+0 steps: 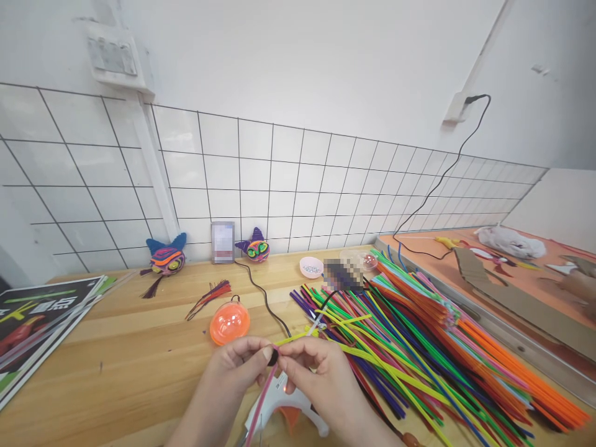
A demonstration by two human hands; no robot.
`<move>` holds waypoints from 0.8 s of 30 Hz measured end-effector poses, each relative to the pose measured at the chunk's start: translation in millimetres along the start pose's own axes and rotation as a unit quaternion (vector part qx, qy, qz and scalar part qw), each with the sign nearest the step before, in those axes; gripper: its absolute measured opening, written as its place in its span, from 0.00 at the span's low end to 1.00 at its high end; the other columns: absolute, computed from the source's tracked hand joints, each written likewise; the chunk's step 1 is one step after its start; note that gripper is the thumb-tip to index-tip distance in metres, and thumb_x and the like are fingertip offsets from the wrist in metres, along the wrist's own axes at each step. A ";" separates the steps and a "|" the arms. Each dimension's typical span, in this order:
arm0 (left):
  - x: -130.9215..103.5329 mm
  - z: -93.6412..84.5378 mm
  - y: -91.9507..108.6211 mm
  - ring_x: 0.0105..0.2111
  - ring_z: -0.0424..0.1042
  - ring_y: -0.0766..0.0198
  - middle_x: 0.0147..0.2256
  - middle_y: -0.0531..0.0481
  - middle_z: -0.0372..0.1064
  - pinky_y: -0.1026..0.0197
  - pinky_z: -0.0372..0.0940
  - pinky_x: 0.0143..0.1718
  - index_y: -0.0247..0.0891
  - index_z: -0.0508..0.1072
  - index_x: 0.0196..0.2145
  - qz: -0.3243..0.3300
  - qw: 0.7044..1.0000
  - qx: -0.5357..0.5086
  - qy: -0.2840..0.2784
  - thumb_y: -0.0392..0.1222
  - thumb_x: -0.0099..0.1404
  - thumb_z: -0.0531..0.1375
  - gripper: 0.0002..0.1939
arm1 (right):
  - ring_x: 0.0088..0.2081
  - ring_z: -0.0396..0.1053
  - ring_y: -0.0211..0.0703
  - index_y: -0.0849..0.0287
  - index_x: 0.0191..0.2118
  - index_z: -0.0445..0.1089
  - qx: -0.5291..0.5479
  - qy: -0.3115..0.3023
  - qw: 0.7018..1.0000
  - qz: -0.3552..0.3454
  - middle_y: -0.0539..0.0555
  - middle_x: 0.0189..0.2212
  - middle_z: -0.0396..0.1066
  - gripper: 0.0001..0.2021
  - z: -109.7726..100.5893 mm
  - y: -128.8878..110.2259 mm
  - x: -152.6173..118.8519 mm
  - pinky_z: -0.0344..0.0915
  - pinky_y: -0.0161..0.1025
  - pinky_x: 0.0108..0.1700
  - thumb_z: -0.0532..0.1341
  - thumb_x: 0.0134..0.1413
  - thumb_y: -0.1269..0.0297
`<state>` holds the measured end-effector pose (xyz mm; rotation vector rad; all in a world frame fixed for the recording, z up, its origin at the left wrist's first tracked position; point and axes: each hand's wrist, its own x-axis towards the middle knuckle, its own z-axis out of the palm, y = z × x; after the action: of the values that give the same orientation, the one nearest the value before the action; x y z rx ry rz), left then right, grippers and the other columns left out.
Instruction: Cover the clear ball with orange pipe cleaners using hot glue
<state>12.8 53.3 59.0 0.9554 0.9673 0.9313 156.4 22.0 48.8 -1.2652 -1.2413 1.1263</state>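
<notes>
Both my hands meet at the bottom centre, above the wooden table. My left hand [242, 366] is closed in a pinch at a pink pipe cleaner [261, 400], whose length hangs down toward me. A small dark piece [272, 356] shows at the left fingertips; its kind is unclear. My right hand [321, 369] is also pinched shut on the pink pipe cleaner, close to the left fingertips. Under the hands lies a white glue gun [270, 403] with an orange trigger and a small lit light, partly covered by the hands.
Many coloured pipe cleaners [419, 347] spread over the right. An orange plastic dome [230, 323] lies left of centre. Two striped cat-like heads [167, 259] and a phone [223, 242] stand by the wall. Further right are cardboard [507, 304] and another person's hand [580, 285].
</notes>
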 end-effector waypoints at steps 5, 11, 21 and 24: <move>1.4 0.0 -3.8 0.21 0.63 0.67 0.19 0.52 0.71 0.65 0.60 0.27 0.35 0.78 0.22 0.013 1.000 -0.005 0.002 0.47 0.45 0.69 0.12 | 0.18 0.67 0.36 0.61 0.29 0.73 0.009 0.003 1.000 0.026 0.48 0.17 0.70 0.14 0.6 -5.3 0.8 0.61 0.31 0.21 0.66 0.41 0.54; 3.0 1.7 -10.0 0.19 0.61 0.70 0.16 0.54 0.69 0.67 0.58 0.24 0.35 0.78 0.20 0.026 0.999 -0.032 0.000 0.47 0.42 0.71 0.13 | 0.16 0.66 0.35 0.62 0.26 0.72 0.024 0.011 0.999 0.027 0.49 0.16 0.70 0.17 0.2 -6.0 2.5 0.60 0.30 0.20 0.68 0.39 0.51; 1.3 5.4 -21.4 0.22 0.69 0.65 0.21 0.50 0.75 0.62 0.64 0.28 0.35 0.79 0.25 0.018 0.991 -0.133 -0.028 0.44 0.47 0.70 0.10 | 0.18 0.69 0.37 0.63 0.26 0.73 0.062 0.021 0.997 0.030 0.49 0.15 0.71 0.21 0.0 -1.9 5.2 0.63 0.33 0.24 0.70 0.35 0.47; 4.1 6.5 -25.9 0.22 0.69 0.64 0.20 0.50 0.74 0.62 0.64 0.27 0.35 0.79 0.24 0.020 0.991 -0.134 -0.017 0.44 0.45 0.71 0.11 | 0.19 0.69 0.38 0.63 0.26 0.73 0.069 0.019 0.997 0.034 0.49 0.16 0.71 0.22 -0.3 -0.1 5.6 0.64 0.33 0.24 0.70 0.34 0.46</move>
<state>25.1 48.1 35.6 0.7631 0.7737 1.0457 156.9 27.5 49.1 -1.2262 -1.0799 1.2113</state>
